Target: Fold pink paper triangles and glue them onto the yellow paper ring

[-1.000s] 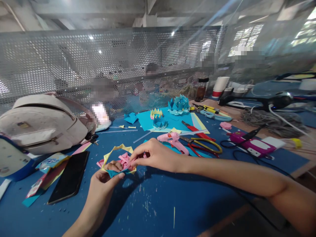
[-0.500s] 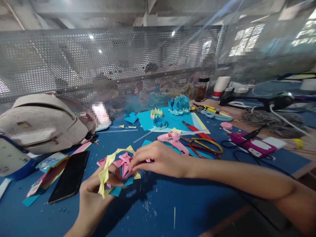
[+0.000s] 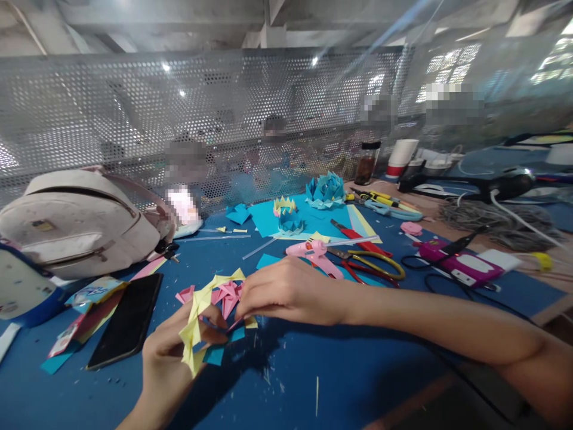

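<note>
A folded paper flower (image 3: 213,310) of yellow, pink and blue pieces is held just above the blue table mat (image 3: 286,382). My left hand (image 3: 172,352) grips it from below, fingers closed on its yellow ring. From the right, my right hand (image 3: 286,291) pinches the pink petals in the middle. A small blue paper piece (image 3: 213,355) sticks out under the flower.
A black phone (image 3: 126,319) lies left of my hands, a white backpack (image 3: 76,221) behind it. Past my right hand lie a pink glue gun (image 3: 313,254), scissors (image 3: 367,263), finished paper flowers (image 3: 324,190) and a pink device with cables (image 3: 456,266). A perforated metal screen closes the back.
The flower has tipped on its side and come toward me. My left hand turned it, so the yellow ring now stands on edge, and my right hand followed it slightly down.
</note>
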Available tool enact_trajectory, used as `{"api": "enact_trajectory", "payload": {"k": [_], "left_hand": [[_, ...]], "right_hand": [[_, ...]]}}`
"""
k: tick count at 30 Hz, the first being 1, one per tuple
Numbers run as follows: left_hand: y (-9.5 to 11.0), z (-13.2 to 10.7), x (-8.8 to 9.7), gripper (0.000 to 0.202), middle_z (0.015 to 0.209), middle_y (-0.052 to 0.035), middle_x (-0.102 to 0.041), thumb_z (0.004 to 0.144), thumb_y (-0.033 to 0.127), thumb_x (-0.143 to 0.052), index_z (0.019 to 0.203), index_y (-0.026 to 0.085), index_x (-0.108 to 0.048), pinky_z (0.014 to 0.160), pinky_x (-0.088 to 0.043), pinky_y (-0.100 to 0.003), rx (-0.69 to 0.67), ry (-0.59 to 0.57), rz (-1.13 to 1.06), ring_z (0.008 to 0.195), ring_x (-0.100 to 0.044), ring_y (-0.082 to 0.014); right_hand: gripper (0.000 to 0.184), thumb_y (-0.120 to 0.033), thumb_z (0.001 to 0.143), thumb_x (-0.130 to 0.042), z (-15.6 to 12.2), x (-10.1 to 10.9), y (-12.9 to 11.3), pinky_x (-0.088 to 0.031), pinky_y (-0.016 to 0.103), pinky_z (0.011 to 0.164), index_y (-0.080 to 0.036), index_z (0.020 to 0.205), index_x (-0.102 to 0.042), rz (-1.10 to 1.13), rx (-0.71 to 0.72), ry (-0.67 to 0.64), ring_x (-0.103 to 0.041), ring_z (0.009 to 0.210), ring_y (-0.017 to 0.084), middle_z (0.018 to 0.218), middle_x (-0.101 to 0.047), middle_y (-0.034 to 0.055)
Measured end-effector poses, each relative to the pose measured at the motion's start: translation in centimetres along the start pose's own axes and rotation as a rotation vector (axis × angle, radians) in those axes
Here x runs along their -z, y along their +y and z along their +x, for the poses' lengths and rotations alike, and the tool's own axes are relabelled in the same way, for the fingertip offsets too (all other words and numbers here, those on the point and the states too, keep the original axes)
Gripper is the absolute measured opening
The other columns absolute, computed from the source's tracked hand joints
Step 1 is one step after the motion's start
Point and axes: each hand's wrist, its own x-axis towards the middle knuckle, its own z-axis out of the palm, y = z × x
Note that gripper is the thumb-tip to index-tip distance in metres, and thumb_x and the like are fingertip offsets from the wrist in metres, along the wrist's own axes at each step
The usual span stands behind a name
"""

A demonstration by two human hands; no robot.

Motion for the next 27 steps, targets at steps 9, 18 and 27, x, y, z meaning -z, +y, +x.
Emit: {"api": "enact_trajectory", "payload": {"k": [9,18,27], "left_hand": [[-1.0,-0.1,0.2,0.015,0.071,-0.003,-0.071,0.07,0.01,-0.077,0.062,0.022,-0.073,0.065,-0.055,-0.027,0.11,-0.015,-0.083,0.066,-0.067,-0.019],[-2.3,-0.6,-0.5,0.015,0.069,-0.0019,-0.07,0.061,0.013,-0.085,0.06,0.02,-0.072,0.062,-0.055,-0.023,0.385,0.142,-0.35,0.068,-0.066,-0.017],[-3.1,-0.3,-0.9,0.025,0.063,-0.0018,-0.069,0.048,0.019,-0.093,0.052,0.017,-0.069,0.066,-0.056,-0.023,0.595,0.257,-0.501,0.067,-0.065,-0.0157]], "right_hand": [[0.018,-0.02,0.102,-0.053,0.0,0.1,-0.2,-0.047,0.025,0.081,-0.018,0.108,-0.07,0.039,-0.045,-0.02,-0.067,0.101,0.014,0.108,-0.074,0.0035],[0.013,-0.022,0.096,-0.063,0.3,-0.3,-0.4,-0.045,0.024,0.076,-0.017,0.106,-0.07,0.155,-0.13,0.034,-0.067,0.09,0.013,0.102,-0.075,0.0019],[0.029,-0.024,0.082,-0.079,0.4,-0.8,-0.1,-0.046,0.025,0.073,-0.011,0.107,-0.071,0.147,-0.117,0.122,-0.059,0.08,0.014,0.09,-0.073,0.0039]]}}
